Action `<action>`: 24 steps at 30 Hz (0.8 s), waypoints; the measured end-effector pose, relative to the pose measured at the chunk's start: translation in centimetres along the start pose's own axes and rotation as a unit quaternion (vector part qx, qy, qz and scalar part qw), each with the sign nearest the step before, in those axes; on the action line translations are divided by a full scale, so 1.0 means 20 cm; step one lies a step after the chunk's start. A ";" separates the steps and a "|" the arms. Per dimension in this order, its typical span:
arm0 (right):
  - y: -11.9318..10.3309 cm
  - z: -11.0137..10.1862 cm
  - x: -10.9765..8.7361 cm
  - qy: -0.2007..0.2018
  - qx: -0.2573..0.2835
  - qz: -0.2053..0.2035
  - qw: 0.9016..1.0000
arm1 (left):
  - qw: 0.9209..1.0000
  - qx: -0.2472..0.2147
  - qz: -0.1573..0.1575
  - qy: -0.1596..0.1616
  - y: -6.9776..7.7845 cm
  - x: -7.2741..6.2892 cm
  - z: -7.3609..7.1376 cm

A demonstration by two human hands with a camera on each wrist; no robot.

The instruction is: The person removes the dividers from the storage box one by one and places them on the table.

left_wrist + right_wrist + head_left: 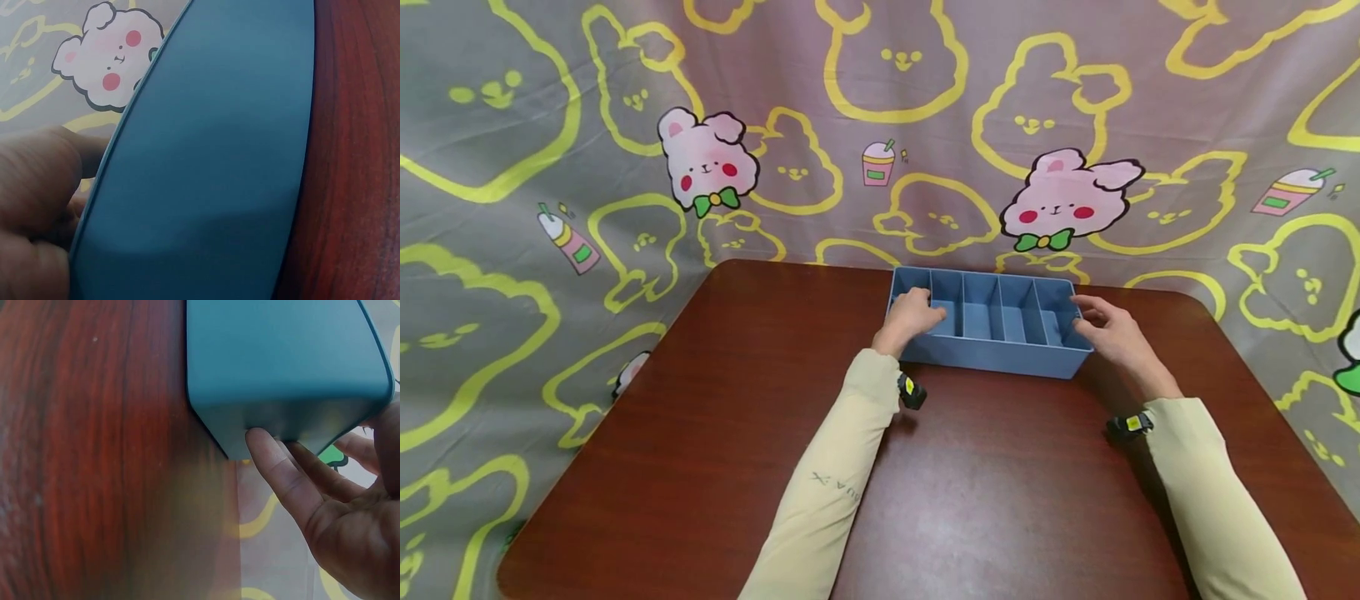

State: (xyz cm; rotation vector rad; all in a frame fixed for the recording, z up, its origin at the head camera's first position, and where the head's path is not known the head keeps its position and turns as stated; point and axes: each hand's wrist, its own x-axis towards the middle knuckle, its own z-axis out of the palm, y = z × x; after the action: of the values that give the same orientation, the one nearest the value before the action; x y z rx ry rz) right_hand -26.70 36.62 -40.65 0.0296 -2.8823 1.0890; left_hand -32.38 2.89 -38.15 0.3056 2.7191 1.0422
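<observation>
A blue storage box (992,357) with several compartments in a row stands near the back of the table. My left hand (912,319) is over its left end, with the fingers curled at the first divider; the fingertips are partly hidden. In the left wrist view the box's long front wall (206,144) hides part of that left hand (37,187). At the other end my right hand (1112,335) holds the box, thumb at the rim. In the right wrist view, fingers (284,475) of that hand touch the outside of the end wall (231,419).
The brown wooden table (700,442) has rounded corners. A grey curtain (820,75) with yellow outlines and rabbit faces hangs behind it and along its sides. The box stands near the table's back edge.
</observation>
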 end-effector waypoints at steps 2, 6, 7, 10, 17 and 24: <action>0.00 0.00 0.00 0.002 -0.002 0.000 1.000 | 1.000 0.010 0.002 -0.006 0.00 0.00 0.00; 0.00 0.00 0.00 0.001 0.001 0.005 1.000 | 0.999 0.034 0.004 -0.012 0.01 0.00 0.01; 0.00 0.00 0.00 0.001 0.002 0.005 1.000 | 0.999 0.037 0.005 -0.014 0.01 0.00 0.01; -0.01 0.00 0.00 0.001 0.005 0.005 1.000 | 0.999 0.037 0.005 -0.024 0.01 0.00 0.01; -0.01 0.00 0.00 0.015 0.007 -0.002 1.000 | 0.997 0.023 -0.003 -0.080 0.01 -0.02 0.00; 0.00 0.00 0.00 0.018 0.004 -0.001 1.000 | 0.995 0.046 0.000 -0.086 0.01 -0.01 0.00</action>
State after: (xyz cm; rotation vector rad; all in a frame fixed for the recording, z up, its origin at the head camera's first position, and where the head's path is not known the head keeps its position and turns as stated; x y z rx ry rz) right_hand -26.64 36.53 -40.65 0.0148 -2.8461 1.0886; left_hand -32.07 2.97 -38.10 0.3925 2.6167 0.8503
